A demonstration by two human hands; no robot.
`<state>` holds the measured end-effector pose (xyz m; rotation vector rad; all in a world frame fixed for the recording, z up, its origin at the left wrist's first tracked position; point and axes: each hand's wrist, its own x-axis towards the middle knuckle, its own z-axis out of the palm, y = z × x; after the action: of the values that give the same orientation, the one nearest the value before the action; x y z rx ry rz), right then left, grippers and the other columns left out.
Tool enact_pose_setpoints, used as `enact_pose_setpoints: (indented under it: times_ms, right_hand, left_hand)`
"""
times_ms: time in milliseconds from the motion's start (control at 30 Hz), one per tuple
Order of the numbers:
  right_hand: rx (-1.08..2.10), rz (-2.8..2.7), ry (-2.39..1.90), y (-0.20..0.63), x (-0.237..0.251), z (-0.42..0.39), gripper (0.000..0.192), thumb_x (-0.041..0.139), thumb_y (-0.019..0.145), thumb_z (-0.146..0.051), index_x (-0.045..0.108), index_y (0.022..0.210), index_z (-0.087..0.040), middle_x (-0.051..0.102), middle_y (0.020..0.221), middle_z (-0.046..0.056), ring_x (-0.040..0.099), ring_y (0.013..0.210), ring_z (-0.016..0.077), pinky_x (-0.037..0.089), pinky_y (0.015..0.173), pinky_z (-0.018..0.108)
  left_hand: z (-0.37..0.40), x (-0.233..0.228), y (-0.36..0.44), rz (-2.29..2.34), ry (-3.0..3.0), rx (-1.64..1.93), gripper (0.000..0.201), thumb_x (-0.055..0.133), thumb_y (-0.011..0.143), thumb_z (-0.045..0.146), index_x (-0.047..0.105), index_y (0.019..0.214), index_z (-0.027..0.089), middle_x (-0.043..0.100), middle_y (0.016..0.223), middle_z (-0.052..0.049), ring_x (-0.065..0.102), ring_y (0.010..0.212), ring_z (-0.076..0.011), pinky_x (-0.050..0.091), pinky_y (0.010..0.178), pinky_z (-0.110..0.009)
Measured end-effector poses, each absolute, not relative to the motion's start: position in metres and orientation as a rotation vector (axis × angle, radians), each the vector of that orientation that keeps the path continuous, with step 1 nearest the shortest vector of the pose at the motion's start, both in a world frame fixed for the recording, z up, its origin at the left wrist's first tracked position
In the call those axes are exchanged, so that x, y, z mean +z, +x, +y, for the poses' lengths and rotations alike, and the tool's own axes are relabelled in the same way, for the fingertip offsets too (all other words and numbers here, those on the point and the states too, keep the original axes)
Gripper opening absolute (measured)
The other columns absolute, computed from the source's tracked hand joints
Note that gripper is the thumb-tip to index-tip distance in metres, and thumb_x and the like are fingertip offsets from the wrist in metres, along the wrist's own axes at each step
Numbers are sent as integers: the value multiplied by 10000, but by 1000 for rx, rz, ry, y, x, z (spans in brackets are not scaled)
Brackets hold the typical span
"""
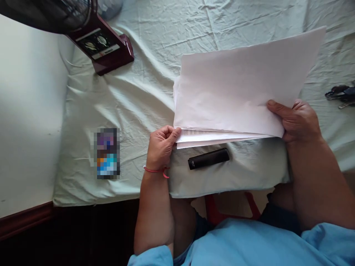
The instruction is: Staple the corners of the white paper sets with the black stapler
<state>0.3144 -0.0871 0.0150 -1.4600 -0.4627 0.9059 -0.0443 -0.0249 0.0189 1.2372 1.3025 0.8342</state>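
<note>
Stretching between the left hand and the right hand, a stack of white paper sheets is held over the near part of the worktop, which is covered by a pale green cloth. The stack's near left corner is pinched by the left hand, its thumb laid on top; its right side is gripped by the right hand, whose thumb is pressed on the blank upper face. Between the layers at the near edge, lines of print are exposed on one sheet. Just below that edge, a black stapler is seen lying slantwise. A pixelated rectangular item is placed to the left, a dark red fan base is set farther back, and keys are cut off at the right.
</note>
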Motion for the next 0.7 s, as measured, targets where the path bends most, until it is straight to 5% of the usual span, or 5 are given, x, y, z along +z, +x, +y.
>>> enact_pose_setpoints:
  times_ms: [233,467,700]
  right_hand:
    - [918,-474,-1463,315,16,-87,502,1151,517,-409,928,928,-225,918,1088,57,820,879,207,745,805,321]
    - [931,-494,-1513,317,11,-88,559,1186,472,-502,931,884,-222,918,1048,51,794,862,169,690,719,230]
    - [947,-519,-1520,315,11,-88,585,1187,489,-526,946,929,-224,924,1098,56,811,886,173,693,723,220]
  left_hand:
    - [-23,7,-41,1232,1080,1018,711,1013,766,816,636,676,220,490,610,42,356,527,-88,240,464,-254]
    - [-23,5,-38,1264,1030,1073,551,1135,677,578,761,811,196,627,631,32,438,526,-75,318,473,-205]
    - [-24,3,-37,1242,1038,1092,601,1044,811,654,646,721,213,533,621,53,407,539,-89,352,498,-235]
